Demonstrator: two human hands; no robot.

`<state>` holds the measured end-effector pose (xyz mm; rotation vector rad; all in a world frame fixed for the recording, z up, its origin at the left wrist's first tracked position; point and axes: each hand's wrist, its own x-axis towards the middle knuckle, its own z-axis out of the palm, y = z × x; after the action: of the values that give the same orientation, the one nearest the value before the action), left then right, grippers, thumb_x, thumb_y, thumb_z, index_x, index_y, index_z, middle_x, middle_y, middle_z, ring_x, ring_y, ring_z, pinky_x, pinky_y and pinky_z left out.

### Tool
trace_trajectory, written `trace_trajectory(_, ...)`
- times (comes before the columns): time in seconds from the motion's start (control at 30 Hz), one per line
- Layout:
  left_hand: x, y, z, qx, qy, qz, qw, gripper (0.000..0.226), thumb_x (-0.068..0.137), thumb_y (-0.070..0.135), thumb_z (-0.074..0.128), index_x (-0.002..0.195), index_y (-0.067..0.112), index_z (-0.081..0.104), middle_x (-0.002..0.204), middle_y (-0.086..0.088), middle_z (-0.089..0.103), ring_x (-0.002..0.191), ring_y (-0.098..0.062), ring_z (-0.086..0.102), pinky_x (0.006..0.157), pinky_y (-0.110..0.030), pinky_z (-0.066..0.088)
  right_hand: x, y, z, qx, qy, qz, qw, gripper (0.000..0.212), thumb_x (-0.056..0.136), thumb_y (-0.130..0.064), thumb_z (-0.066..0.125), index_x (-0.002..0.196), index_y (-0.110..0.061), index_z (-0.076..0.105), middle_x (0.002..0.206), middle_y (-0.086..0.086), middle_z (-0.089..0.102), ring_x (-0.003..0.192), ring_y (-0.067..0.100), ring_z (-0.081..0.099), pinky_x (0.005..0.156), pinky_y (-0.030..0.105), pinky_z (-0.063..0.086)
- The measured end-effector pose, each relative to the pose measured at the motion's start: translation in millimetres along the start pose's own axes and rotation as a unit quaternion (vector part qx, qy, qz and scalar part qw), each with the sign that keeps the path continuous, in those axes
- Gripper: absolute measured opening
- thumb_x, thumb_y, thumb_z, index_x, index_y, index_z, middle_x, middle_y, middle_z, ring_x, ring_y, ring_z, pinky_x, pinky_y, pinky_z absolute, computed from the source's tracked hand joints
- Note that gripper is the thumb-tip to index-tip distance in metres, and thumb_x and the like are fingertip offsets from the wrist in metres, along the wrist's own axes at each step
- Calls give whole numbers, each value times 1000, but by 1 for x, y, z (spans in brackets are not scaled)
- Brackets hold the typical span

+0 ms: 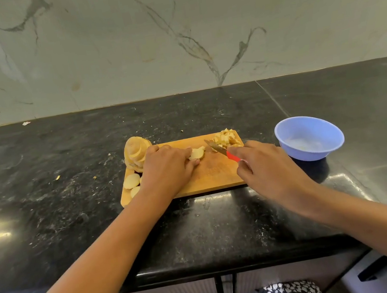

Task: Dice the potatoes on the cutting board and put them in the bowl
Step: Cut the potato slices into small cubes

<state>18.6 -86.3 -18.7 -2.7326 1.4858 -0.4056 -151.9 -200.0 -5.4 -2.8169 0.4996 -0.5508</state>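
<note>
**Head view**

1. The left hand [168, 169] lies palm down on the cutting board [215, 178]. Its fingers are curled, and the fingertips hold a small stack of potato slices [196, 153] just ahead of the hand and to its right.
2. The right hand [266, 167] is closed around the red handle of the knife [221, 150]. The blade points away from this hand, forward and to the left, and its tip is near the stack. Whether the blade touches the board cannot be determined.
3. The diced pile [228, 138] lies just beyond the right hand's fingers, at the far right corner of the board.
4. A sliced potato [135, 153], its slices still leaning together, stands just behind the left hand at the far left corner of the board.
5. Loose round slices [131, 181] lie beside the left wrist, on its outer side, touching one another.
6. The blue bowl [315, 152] stands upright on the dark countertop [67, 191], just to the outer side of the right hand and apart from the board. Its contents cannot be made out.
7. Small scraps lie on the countertop to the left of the left hand.
</note>
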Motion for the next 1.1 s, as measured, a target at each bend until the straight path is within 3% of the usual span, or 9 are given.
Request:
trace_trajectory(0.2,-1,1,0,2,7,-14,1000,40,98,51,33,123,35,60,113,6,67,110,-14,57,100,-36,27,3,-5,5,12,-27,1,1000,43,96,-17,43,138,-22,47,99,-3,54,87,13,52,69,23,34)
trace_trajectory(0.53,-3,4,1,-12,-1,-2,1000,42,101,47,31,134,32,50,130,11,59,120,-7,54,110,-37,22,1,-15,9,-6,-34,-17,999,46,97,-21,41,143,-22,40,95,-8,42,87,13,52,73,26,42)
trace_trajectory(0.73,-8,4,-2,-16,-13,-2,1000,45,102,43,28,144,30,36,146,12,42,136,-6,35,114,-39,13,4,-11,6,3,-33,-16,999,45,97,-20,42,143,-22,41,95,-10,44,86,8,48,70,22,35)
trace_trajectory(0.93,-23,7,-2,-24,-60,59,996,55,102,45,12,152,21,14,158,4,15,146,-9,10,117,-39,2,3,-10,5,15,-8,-27,999,43,96,-17,44,139,-21,47,95,-9,48,82,7,47,69,20,34)
trace_trajectory(1.1,-19,4,2,-40,-90,83,992,56,102,42,13,152,16,11,160,-1,10,146,-12,6,117,-34,-4,3,-14,7,0,-30,-35,999,45,97,-19,42,141,-22,43,92,-9,43,83,12,50,69,25,39)
